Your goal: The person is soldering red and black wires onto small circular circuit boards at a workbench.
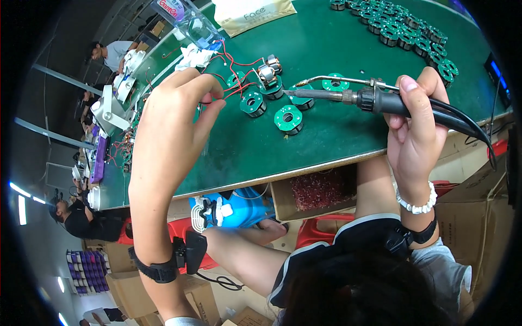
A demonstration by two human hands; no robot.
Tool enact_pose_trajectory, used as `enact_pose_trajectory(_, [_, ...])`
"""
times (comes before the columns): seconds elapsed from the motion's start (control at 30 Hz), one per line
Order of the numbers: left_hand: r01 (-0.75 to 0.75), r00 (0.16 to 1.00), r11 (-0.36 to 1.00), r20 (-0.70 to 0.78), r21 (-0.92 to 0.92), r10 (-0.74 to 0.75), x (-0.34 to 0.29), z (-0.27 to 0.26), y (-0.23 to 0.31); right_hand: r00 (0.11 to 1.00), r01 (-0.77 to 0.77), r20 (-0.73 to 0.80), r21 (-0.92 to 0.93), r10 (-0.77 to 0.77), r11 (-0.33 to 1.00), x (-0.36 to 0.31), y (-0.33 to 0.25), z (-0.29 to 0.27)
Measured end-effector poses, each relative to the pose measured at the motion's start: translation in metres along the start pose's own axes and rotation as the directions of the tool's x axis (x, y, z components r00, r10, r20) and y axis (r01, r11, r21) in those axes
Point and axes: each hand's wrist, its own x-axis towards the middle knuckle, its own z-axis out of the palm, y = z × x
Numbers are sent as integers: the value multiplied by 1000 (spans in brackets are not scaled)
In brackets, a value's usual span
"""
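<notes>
The right hand (pixel 416 127) is wrapped around the black handle of a soldering iron (pixel 348 96), fingers pressed together on the grip, its tip resting at a round green coil board (pixel 302 96) near the middle of the green desk (pixel 337 43). The left hand (pixel 176 117) pinches thin red wires (pixel 235 69) between thumb and forefinger, just left of the boards.

The likely trouble is heat — the iron's tip sits close to the pinching fingers and to the wire insulation, so a small slip could burn skin or melt the red sleeve. The wires also cross over a neighbouring board (pixel 253 103); a tug from the left hand could drag that board, or the one under the tip, out of place and smear the joint. The iron's cable (pixel 467 122) hangs off the desk edge and could pull the tip sideways.

At the far edge lies a flat beige pouch (pixel 253 15) with dark lettering. To its left stands a clear plastic bottle (pixel 193 24) with a red-and-white label — crumpled white tissue (pixel 193 56) beside it. Below the desk sits an open cardboard box (pixel 321 190) of reddish small parts, with more brown cartons (pixel 478 217) at the right.
</notes>
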Motion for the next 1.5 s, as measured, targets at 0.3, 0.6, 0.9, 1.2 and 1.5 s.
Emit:
enact_pose_trajectory(0.3, [-96, 984, 995, -152, 16, 97, 8, -3, 5, 1000, 25, -8, -15, -25, 1000, 0, 2, -2])
enact_pose_trajectory(0.6, [-71, 980, 994, -193, -88, 53, 0, -17, 9, 999, 24, -21, -40, -25, 999, -1, 0, 0])
enact_pose_trajectory(0.9, [2, 997, 985, -77, -173, -16, -22, -22, 18, 1000, 29, 4, -29, -29, 999, 1, 2, -2])
enact_pose_trajectory(1.2, [-143, 966, 972, -241, -185, 96, 7, 4, 28, 994, 59, -97, 1, -59, 998, 1, 3, 0])
enact_pose_trajectory(1.5, [-126, 954, 953, -296, -274, 41, -2, 12, 32, 999, 29, -41, -37, -31, 999, 1, 1, -2])
